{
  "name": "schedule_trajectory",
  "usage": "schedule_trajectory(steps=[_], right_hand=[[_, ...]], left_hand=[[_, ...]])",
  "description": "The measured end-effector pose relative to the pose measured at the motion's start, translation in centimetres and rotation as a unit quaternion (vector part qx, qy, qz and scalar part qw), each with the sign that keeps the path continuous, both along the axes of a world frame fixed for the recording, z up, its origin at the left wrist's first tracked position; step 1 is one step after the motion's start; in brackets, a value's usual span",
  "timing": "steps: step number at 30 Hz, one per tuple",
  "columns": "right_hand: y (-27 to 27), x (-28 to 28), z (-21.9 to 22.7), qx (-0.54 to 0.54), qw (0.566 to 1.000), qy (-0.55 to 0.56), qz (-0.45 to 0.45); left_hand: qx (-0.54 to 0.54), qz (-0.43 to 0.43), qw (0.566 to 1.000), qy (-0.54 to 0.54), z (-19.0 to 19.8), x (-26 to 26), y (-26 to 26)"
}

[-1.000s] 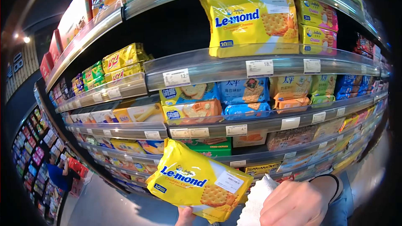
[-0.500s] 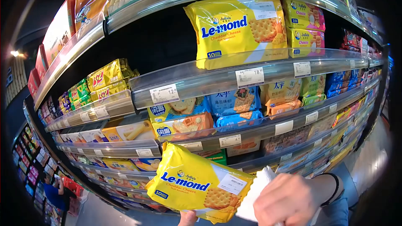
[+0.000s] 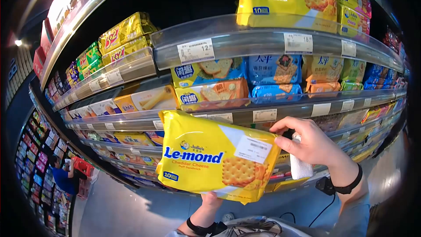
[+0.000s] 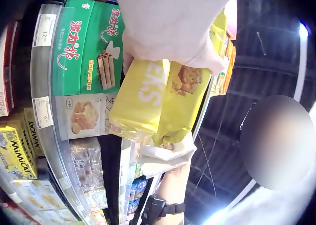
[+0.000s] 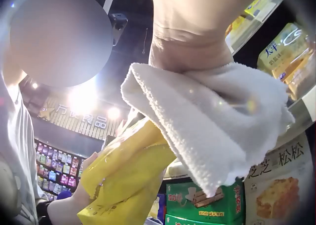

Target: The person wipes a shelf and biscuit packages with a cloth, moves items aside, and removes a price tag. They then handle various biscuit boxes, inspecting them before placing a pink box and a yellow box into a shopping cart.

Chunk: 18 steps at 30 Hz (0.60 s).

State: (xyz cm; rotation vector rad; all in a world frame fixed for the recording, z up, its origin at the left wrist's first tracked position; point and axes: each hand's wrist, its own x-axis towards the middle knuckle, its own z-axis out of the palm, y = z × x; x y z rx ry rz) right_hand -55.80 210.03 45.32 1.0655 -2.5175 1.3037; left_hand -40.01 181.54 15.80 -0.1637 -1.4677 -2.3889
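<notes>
A yellow Le-mond cracker pack [image 3: 206,158] is held up before the shelves, its printed front toward the head view. My left hand [image 3: 212,200] grips its lower edge from below, thumb on the front; in the left wrist view the left hand [image 4: 170,29] wraps over the pack [image 4: 140,99]. At the pack's right end, my right hand [image 3: 307,142] pinches the upper corner with thumb and finger. A white cloth [image 3: 301,164] hangs from the right palm; in the right wrist view the cloth [image 5: 212,121] covers most of that hand's fingers.
Shelves with clear front lips [image 3: 272,24] carry another Le-mond pack [image 3: 287,0], blue snack packs [image 3: 275,70] and gold packs [image 3: 125,33]. A person in blue [image 3: 63,177] is at the far left, near a red basket [image 3: 83,166]. Grey floor [image 3: 109,202] lies below.
The right hand has risen from beside the pack's lower right to its upper right corner, bringing the cloth along. The pack is higher and less tilted. The shelves have shifted in the head view.
</notes>
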Motion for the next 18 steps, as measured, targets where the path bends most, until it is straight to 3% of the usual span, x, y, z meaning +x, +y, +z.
schedule_trajectory(steps=[9,12,14,18], right_hand=[[-1.1,-0.4,-0.2,0.021,0.999,-0.031,0.027],[-1.5,-0.5,0.4,0.032,0.995,-0.089,0.028],[-1.3,-0.9,0.2,0.153,0.986,0.057,0.033],[-2.3,-0.8,1.5,0.246,0.961,0.015,0.127]], left_hand=[[-0.033,0.018,0.999,0.0,-0.2,1.3,-0.5],[-0.042,0.034,0.998,0.022,0.1,0.1,-0.7],[-0.047,0.049,0.997,0.045,0.4,-1.1,-1.0],[-0.056,0.076,0.992,0.081,1.0,-3.1,-1.6]])
